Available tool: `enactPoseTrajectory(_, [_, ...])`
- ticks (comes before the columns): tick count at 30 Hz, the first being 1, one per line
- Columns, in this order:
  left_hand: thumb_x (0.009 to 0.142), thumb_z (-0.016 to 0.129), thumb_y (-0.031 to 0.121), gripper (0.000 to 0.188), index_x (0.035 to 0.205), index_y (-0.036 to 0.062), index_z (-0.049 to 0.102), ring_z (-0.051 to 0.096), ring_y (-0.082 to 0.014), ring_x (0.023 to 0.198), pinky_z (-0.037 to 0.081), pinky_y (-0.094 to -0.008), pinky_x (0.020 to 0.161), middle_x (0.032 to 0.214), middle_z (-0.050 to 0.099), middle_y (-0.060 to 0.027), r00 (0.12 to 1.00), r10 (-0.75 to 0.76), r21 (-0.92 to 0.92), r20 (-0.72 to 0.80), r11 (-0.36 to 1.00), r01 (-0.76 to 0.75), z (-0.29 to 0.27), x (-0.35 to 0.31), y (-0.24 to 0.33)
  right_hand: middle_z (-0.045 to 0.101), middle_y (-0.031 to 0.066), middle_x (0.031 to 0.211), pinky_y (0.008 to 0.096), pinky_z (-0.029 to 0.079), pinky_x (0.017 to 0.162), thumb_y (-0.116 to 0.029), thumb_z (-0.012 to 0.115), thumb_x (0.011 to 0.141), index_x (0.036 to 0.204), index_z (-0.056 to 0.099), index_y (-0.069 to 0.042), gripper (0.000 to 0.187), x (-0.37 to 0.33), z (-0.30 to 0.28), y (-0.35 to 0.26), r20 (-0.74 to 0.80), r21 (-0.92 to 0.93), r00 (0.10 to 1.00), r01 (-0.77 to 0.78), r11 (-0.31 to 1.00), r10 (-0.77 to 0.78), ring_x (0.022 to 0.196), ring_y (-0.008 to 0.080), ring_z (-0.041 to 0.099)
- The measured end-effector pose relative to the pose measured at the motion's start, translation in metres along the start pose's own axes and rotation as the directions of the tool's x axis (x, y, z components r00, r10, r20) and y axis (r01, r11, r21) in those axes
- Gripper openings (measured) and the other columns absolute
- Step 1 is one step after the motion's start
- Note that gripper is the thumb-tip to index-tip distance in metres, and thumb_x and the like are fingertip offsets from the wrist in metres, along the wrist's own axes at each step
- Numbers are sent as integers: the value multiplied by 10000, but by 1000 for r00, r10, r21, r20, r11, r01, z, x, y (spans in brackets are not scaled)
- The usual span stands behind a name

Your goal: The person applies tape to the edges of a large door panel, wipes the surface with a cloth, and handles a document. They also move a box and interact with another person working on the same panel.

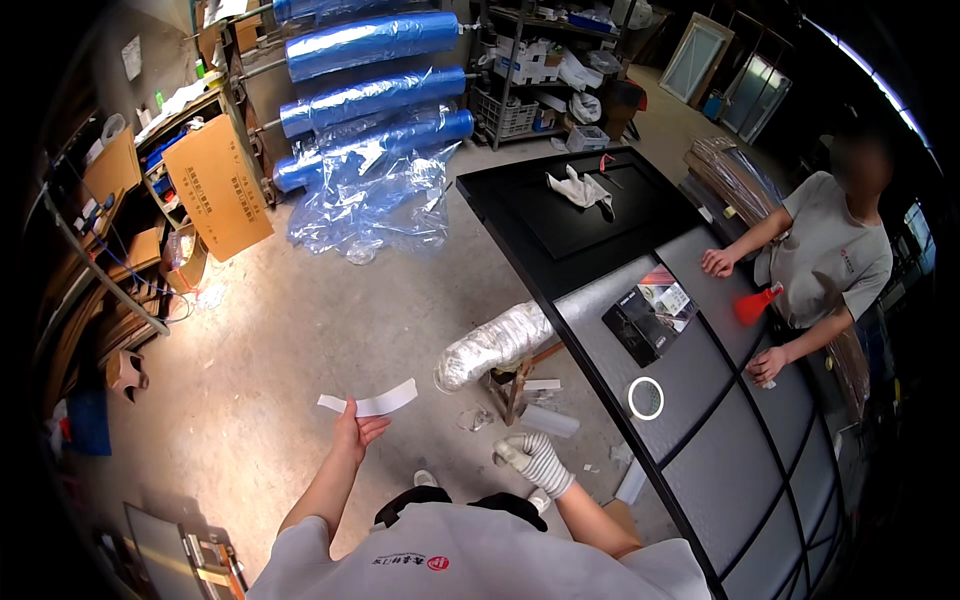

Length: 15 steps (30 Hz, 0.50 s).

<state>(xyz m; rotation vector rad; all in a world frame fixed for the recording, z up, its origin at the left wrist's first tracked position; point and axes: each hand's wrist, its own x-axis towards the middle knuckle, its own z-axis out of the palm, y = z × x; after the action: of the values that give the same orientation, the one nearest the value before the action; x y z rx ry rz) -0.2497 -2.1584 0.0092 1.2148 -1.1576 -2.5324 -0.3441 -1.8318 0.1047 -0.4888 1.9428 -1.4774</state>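
My bare left hand (pixel 354 428) pinches a short strip of white tape or paper (pixel 390 402) between thumb and fingers, and the strip sticks out to both sides. My right hand (pixel 535 460), in a white-and-grey striped glove, is held in front of my body with its fingers curled; whatever may be inside them is hidden. To its right lies a large black framed panel (pixel 690 470) with grey panes and dark bars. A white roll of tape (pixel 632 386) rests on a pane near the close edge, beside a dark printed booklet (pixel 634 325).
Across the panel stands a co-worker (pixel 835 245), both hands over it, near a red spray bottle (pixel 752 306). A white glove (pixel 580 192) lies on its far end. A foil-wrapped roll (pixel 495 345) juts out below. Blue film rolls (pixel 375 100) hang behind; a cardboard box (pixel 218 185) leans left.
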Motion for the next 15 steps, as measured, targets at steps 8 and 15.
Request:
enactPoseTrajectory(8, [944, 351, 507, 596, 1106, -60, 436, 678, -309, 782, 558, -312, 538, 937, 642, -216, 995, -8, -60, -98, 998, 2, -98, 3, 39, 619, 165, 840, 409, 481, 712, -288, 614, 800, 861, 624, -44, 252, 152, 81, -7, 68, -651, 944, 286, 703, -322, 768, 327, 598])
enactPoseTrajectory(15, [950, 348, 498, 578, 1111, -43, 470, 677, -292, 779, 541, -305, 569, 974, 639, -196, 980, 19, -137, -199, 989, -47, -142, 60, 108, 557, 175, 1098, 468, 327, 976, -422, 549, 781, 1031, 583, -19, 476, 262, 73, 18, 128, -973, 940, 181, 143, -316, 1053, 335, 507])
